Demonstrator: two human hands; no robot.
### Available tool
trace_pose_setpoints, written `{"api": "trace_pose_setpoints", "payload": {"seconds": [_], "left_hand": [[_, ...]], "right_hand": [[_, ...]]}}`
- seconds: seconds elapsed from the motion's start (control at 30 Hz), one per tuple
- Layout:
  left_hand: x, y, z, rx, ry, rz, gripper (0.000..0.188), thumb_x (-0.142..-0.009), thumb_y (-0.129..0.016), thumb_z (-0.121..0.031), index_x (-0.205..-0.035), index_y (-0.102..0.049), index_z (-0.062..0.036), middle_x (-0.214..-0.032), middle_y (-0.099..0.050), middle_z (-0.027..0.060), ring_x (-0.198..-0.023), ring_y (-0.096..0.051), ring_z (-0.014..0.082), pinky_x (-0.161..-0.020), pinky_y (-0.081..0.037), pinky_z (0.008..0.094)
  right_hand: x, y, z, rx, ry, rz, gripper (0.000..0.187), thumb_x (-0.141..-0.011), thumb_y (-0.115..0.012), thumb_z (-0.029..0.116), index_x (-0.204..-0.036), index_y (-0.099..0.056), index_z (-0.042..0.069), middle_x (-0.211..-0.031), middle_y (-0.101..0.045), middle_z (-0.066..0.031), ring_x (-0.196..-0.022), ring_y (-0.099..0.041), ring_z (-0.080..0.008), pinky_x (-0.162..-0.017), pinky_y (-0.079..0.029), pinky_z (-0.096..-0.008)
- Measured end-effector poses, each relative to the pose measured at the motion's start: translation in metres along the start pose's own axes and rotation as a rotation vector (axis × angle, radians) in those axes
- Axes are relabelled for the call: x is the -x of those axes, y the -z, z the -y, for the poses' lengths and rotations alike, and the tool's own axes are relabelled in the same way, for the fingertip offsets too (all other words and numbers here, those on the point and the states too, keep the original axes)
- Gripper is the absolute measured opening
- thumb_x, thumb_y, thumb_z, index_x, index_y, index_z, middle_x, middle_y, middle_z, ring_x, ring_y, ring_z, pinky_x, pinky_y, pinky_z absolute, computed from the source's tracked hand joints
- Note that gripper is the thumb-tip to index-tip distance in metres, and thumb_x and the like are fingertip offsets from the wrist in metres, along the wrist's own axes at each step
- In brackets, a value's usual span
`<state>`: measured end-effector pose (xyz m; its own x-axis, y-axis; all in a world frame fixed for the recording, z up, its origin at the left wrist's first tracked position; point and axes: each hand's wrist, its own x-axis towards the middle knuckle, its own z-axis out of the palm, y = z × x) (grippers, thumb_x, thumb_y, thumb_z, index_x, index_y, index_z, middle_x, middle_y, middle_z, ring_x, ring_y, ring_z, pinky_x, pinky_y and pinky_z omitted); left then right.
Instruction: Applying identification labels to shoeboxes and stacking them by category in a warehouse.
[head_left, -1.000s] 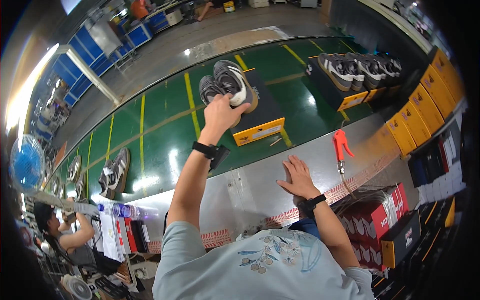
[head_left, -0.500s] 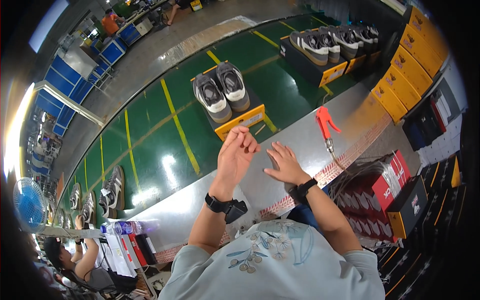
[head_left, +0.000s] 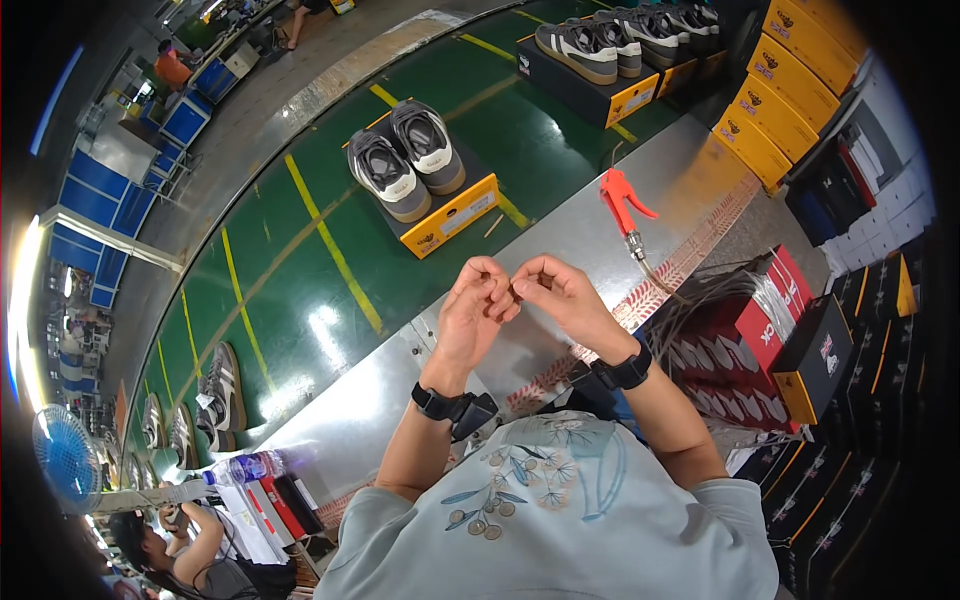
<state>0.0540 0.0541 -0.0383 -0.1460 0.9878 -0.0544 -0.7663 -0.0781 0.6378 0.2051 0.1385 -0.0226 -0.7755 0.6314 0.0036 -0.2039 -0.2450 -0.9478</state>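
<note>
My left hand [head_left: 474, 312] and my right hand [head_left: 560, 302] meet above the metal ledge [head_left: 340, 400], fingertips touching. The left fingers are curled in; the right thumb and forefinger pinch together. Whatever lies between the fingertips, if anything, is too small to make out. Beyond my hands, a pair of grey-and-white sneakers [head_left: 428, 150] sits on a dark shoebox with a yellow end [head_left: 452, 216], on the green belt [head_left: 270, 300]. A red air blow gun [head_left: 624, 204] with a hose lies on the ledge to the right of my right hand.
More sneakers on shoeboxes [head_left: 590, 52] stand at far right. Yellow-ended boxes [head_left: 752, 146] are stacked beyond the ledge. Loose sneakers [head_left: 222, 395], a bottle [head_left: 245, 467] and a blue fan [head_left: 68, 455] are at left. A co-worker [head_left: 185, 550] is at lower left.
My right hand has lifted off the metal ledge and moved left to my left hand, its spread fingers now pinched. The view has shifted, so the shoes and boxes appear further up and left.
</note>
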Motion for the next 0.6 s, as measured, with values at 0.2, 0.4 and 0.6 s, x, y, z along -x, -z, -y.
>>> {"api": "trace_pose_setpoints", "payload": {"seconds": [0.2, 0.4, 0.6], "left_hand": [[0.001, 0.001, 0.001, -0.051, -0.018, 0.047, 0.010, -0.093, -0.048, -0.009, -0.103, -0.048, -0.0109, -0.080, -0.042, -0.0001, -0.066, -0.035, 0.0106, -0.066, -0.037, 0.0290], [-0.001, 0.002, 0.002, 0.108, 0.053, 0.101, 0.008, -0.091, -0.046, -0.008, -0.097, -0.045, -0.0124, -0.078, -0.040, -0.0006, -0.063, -0.034, 0.0096, -0.063, -0.036, 0.0277], [-0.002, -0.001, 0.008, 0.131, 0.110, 0.037, 0.008, -0.090, -0.043, -0.007, -0.096, -0.045, -0.0125, -0.079, -0.042, -0.0007, -0.062, -0.034, 0.0092, -0.063, -0.037, 0.0279]], "right_hand": [[0.003, -0.002, -0.003, -0.042, 0.010, -0.003, 0.013, -0.098, -0.058, 0.008, -0.106, -0.057, -0.002, -0.096, -0.064, -0.0075, -0.086, -0.064, -0.0137, -0.080, -0.053, -0.0276], [0.004, -0.006, -0.002, -0.053, 0.047, -0.021, 0.015, -0.096, -0.060, 0.008, -0.107, -0.056, -0.002, -0.094, -0.064, -0.0062, -0.083, -0.062, -0.0111, -0.077, -0.054, -0.0273], [0.001, -0.007, -0.007, 0.073, 0.011, -0.076, 0.016, -0.094, -0.065, 0.010, -0.101, -0.055, 0.001, -0.084, -0.055, -0.0005, -0.077, -0.057, -0.0067, -0.068, -0.053, -0.0227]]}}
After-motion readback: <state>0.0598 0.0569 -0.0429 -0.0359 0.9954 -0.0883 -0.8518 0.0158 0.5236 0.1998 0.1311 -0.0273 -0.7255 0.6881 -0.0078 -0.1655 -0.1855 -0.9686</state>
